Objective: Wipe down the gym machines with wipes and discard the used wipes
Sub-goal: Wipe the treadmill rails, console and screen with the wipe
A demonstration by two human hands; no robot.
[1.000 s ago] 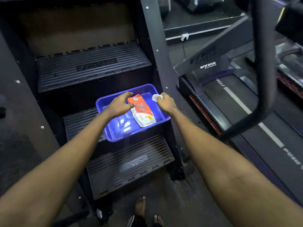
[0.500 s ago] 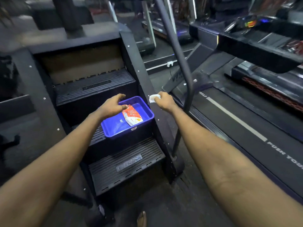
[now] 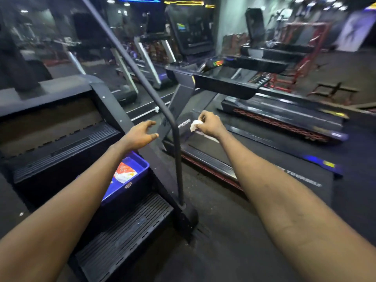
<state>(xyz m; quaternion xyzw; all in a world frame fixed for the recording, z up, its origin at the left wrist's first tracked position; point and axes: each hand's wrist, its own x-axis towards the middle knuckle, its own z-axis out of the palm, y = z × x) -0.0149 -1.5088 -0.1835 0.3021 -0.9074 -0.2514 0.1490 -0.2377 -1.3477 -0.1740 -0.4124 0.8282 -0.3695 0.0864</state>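
Note:
My right hand [image 3: 209, 124] pinches a crumpled white wipe [image 3: 195, 125] in the air, just right of the stair climber's black handrail [image 3: 176, 143]. My left hand [image 3: 140, 135] hovers empty with fingers spread, above and apart from the blue tray [image 3: 142, 164]. The tray sits on a step of the stair climber [image 3: 61, 151] and holds an orange and white wipes pack [image 3: 124, 173]. My left forearm hides part of the tray.
A treadmill [image 3: 264, 171] lies right of the handrail, its console tray [image 3: 225, 84] at the upper middle. More treadmills stand behind and to the right. Dark floor [image 3: 213, 231] lies between the two machines. A red rack [image 3: 301, 58] stands at the far right.
Both hands lifted away from the tray, the left hand letting go of the pack's area and the right carrying the wipe past the handrail. My view tilted up toward the treadmills.

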